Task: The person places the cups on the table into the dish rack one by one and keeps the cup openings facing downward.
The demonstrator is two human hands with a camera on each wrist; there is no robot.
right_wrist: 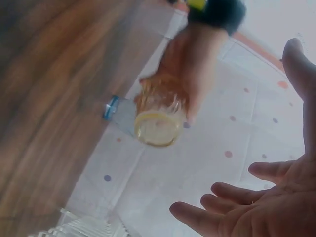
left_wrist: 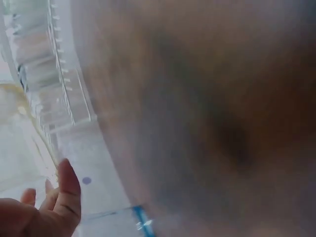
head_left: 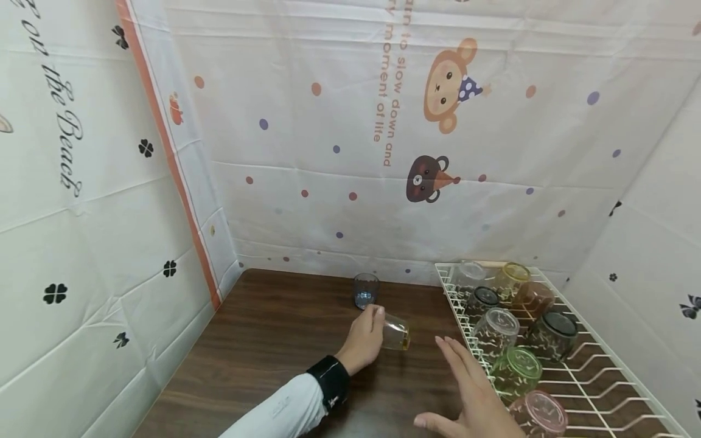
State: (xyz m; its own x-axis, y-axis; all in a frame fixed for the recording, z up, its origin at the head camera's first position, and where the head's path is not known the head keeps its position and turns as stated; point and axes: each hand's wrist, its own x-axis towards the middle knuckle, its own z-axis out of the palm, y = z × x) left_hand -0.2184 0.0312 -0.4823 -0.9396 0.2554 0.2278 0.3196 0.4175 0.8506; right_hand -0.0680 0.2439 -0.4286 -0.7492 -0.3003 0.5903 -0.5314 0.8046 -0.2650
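My left hand (head_left: 364, 337) grips a clear, yellow-tinted glass (head_left: 395, 333) near its rim. The glass lies on its side in the air, its yellowish base pointing right. In the right wrist view the base of this glass (right_wrist: 159, 129) faces the camera. My right hand (head_left: 473, 389) holds nothing; its fingers are spread beside the dish rack, thumb apart. A blue-tinted glass (head_left: 366, 291) stands upright on the table just behind my left hand. In the left wrist view part of the held glass (left_wrist: 19, 140) shows at the left edge, beside the fingers.
A white wire dish rack (head_left: 602, 359) on the right bears several upside-down glasses, among them a green one (head_left: 516, 371), a pink one (head_left: 539, 413) and a dark one (head_left: 554, 334). The brown wooden table (head_left: 263, 340) meets printed cloth walls (head_left: 306, 134) at its back and sides.
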